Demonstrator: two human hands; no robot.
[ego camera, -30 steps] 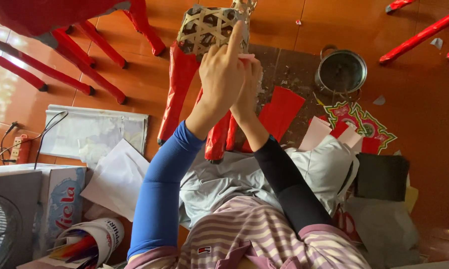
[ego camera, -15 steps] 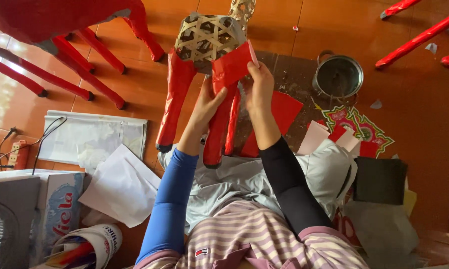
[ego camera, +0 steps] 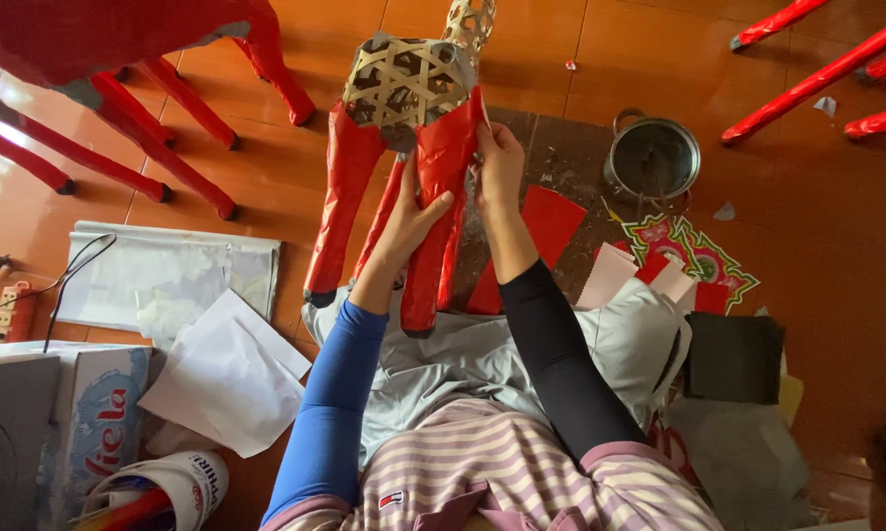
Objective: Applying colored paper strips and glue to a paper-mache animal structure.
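In the upper middle of the frame a woven bamboo frame [ego camera: 403,84] shaped like a four-legged animal stands on the orange floor [ego camera: 266,167], its legs already wrapped in red paper [ego camera: 446,147]. The left hand [ego camera: 413,218], in a blue sleeve, lies open and flat against the red paper on one leg, fingers spread upward. The right hand [ego camera: 499,162], in a black sleeve, is closed on the edge of that same paper just beside the bare lattice, thumb and fingers pinching it against the frame. The two hands sit close together but do not touch. The upper body of the frame is still uncovered weave. To the right sits a metal pot [ego camera: 653,157], and below it lie cut pieces of red and patterned paper [ego camera: 688,251]. At left are white sheets [ego camera: 227,379] and a power strip [ego camera: 10,313] with a cord. Red-covered figures [ego camera: 118,59] stand at the upper left. The likely trouble is in the paper itself — thin sheet pulled over a sharp bamboo edge may tear, or crease into wrinkles if the pinching hand drags it sideways while the flat hand holds it down. If the sheet is damp with paste, which I cannot tell, it would rip more easily. The frame could also tip, since only the hands steady it.
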